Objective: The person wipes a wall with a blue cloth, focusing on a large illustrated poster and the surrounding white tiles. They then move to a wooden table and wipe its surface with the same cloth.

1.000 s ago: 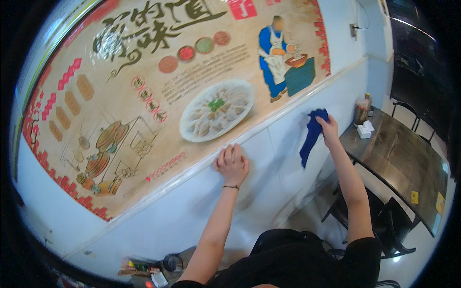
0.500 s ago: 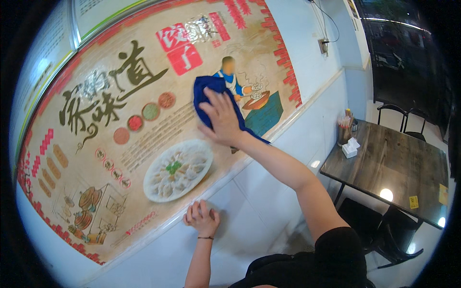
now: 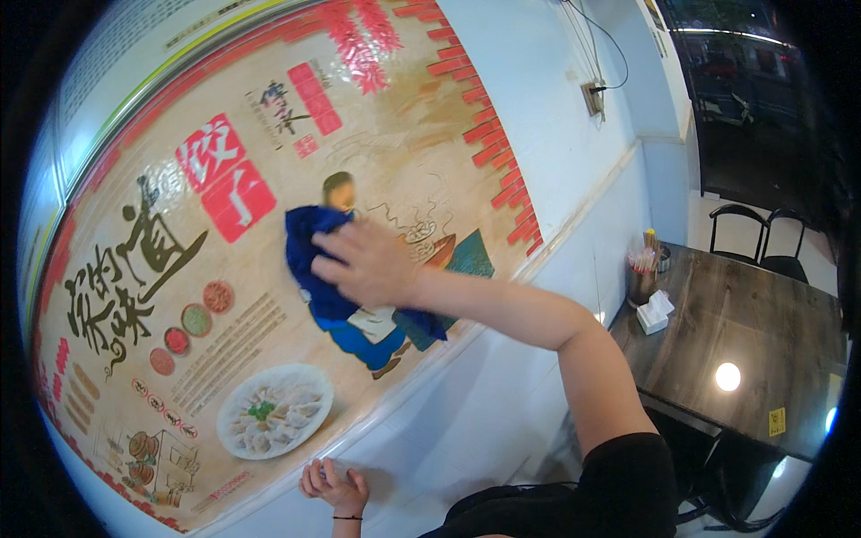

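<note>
Lying under the right hand [image 3: 368, 266] is a blue cloth [image 3: 305, 260].

Cloth [image 3: 308, 255] between right hand [image 3: 366, 265] and wall poster [image 3: 395, 134], table [image 3: 708, 309] to the right.

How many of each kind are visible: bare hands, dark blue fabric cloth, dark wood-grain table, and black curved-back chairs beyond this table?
Bare hands (left hand, right hand): 2
Dark blue fabric cloth: 1
Dark wood-grain table: 1
Black chairs beyond the table: 2
Total: 6
</note>
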### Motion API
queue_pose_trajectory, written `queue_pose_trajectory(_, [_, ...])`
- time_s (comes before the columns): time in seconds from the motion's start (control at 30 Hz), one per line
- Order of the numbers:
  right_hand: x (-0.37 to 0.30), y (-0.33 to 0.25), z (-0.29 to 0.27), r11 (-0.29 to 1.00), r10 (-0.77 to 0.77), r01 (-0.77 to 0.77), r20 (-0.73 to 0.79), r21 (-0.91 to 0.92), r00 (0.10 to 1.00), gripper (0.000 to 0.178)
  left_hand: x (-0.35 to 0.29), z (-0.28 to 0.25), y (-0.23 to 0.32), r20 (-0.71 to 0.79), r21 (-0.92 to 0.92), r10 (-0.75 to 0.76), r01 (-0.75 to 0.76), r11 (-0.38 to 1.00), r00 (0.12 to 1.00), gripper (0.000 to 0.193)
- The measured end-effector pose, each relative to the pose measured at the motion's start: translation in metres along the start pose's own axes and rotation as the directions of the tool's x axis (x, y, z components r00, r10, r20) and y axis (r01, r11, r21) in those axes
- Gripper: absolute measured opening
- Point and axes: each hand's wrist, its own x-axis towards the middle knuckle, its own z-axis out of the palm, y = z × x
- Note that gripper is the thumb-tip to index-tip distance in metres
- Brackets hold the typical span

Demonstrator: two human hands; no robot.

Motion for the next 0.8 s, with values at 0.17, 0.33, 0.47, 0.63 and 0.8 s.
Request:
queue_pose_trajectory(0.17, [-0.021, -0.031, 0.023, 0.965, -0.242, 0.254, -0.154, 0.060, 0.958, 0.024, -0.003, 0.002, 0.000, -0.020, 0.065, -0.016, 0.017, 0.998, 1.000, 0.055])
queue_pose_trajectory(0.33, [0.002, 0.038, -0.001, 0.992, -0.124, 0.124, -0.052, 0.002, 0.991, 0.019, -0.004, -0.005, 0.009, 0.041, 0.118, -0.057, 0.052, 0.992, 0.998, 0.054])
queue_pose_trajectory(0.47, [0.029, 0.126, -0.015, 0.987, 0.114, -0.141, -0.283, -0.078, 0.952, 0.039, -0.006, -0.008, 0.007, 0.063, 0.122, -0.085, 0.077, 0.990, 0.994, 0.054])
queue_pose_trajectory(0.63, [0.067, 0.229, -0.045, 0.921, 0.147, -0.269, -0.389, -0.281, 0.910, 0.038, -0.013, -0.005, 0.005, 0.138, 0.168, -0.105, 0.081, 0.982, 0.985, 0.059])
queue_pose_trajectory(0.8, [0.088, 0.312, -0.070, 0.875, 0.208, -0.378, -0.469, -0.302, 0.858, 0.034, -0.008, -0.005, 0.011, 0.116, 0.167, -0.145, 0.125, 0.978, 0.983, 0.057])
